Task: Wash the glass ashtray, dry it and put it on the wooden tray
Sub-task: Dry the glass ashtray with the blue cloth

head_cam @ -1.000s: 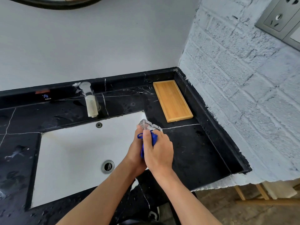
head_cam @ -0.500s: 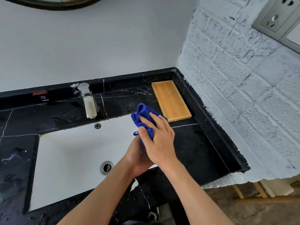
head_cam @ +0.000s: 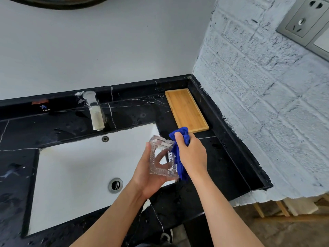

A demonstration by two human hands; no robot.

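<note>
My left hand (head_cam: 147,177) holds the square glass ashtray (head_cam: 162,157) tilted on its side above the right edge of the white sink (head_cam: 71,175). My right hand (head_cam: 191,155) grips a blue cloth (head_cam: 179,154) and presses it against the ashtray's right side. The wooden tray (head_cam: 186,109) lies bare on the black counter, just beyond my right hand, near the back right corner.
A faucet (head_cam: 95,113) stands behind the sink, with an overflow hole and drain (head_cam: 115,184) in the basin. The wet black marble counter (head_cam: 219,163) ends at a raised rim on the right. A white brick wall with a socket (head_cam: 302,22) rises beside it.
The blue cloth, which covered the ashtray's top half a second ago, has shifted to its right side. The ashtray is exposed and tilted in my left hand.
</note>
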